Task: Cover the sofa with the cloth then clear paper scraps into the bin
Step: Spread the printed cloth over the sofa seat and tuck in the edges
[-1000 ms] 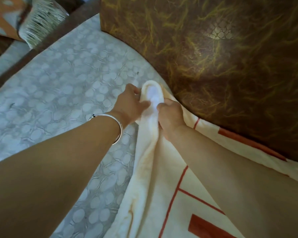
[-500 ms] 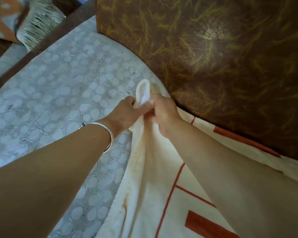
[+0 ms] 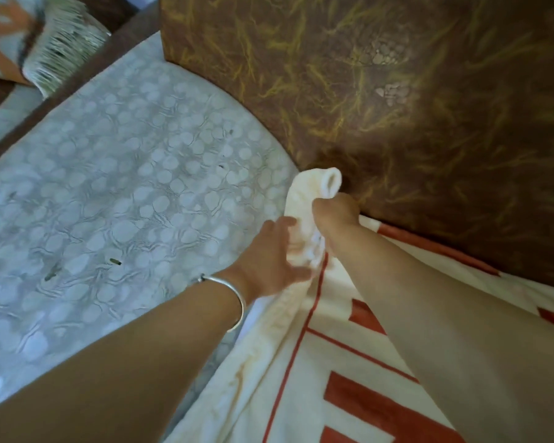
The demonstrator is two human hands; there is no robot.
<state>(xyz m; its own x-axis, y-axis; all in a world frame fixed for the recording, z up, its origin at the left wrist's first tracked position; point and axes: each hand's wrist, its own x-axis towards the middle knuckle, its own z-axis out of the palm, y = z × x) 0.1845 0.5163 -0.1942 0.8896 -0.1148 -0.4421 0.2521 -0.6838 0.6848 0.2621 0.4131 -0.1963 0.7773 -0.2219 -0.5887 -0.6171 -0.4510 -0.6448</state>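
A cream cloth (image 3: 304, 372) with red-orange lines and blocks lies over the right part of the sofa seat. Its bunched corner sticks up where the seat meets the brown, yellow-streaked backrest (image 3: 413, 100). My right hand (image 3: 335, 212) grips that bunched corner against the backrest. My left hand (image 3: 272, 254), with a silver bangle at the wrist, lies with fingers spread against the cloth's folded edge just below the right hand. The grey pebble-patterned seat (image 3: 125, 199) to the left is uncovered. No paper scraps or bin are in view.
A dark brown wooden rail (image 3: 87, 71) runs along the seat's far left side. Beyond it, at the top left, lies an orange and pale blue patterned rug with a fringe (image 3: 61, 49). A few small dark marks dot the seat.
Both hands held the cloth corner together before. My right hand has carried it toward the backrest, while my left hand has let go and slid down the cloth edge with fingers spread.
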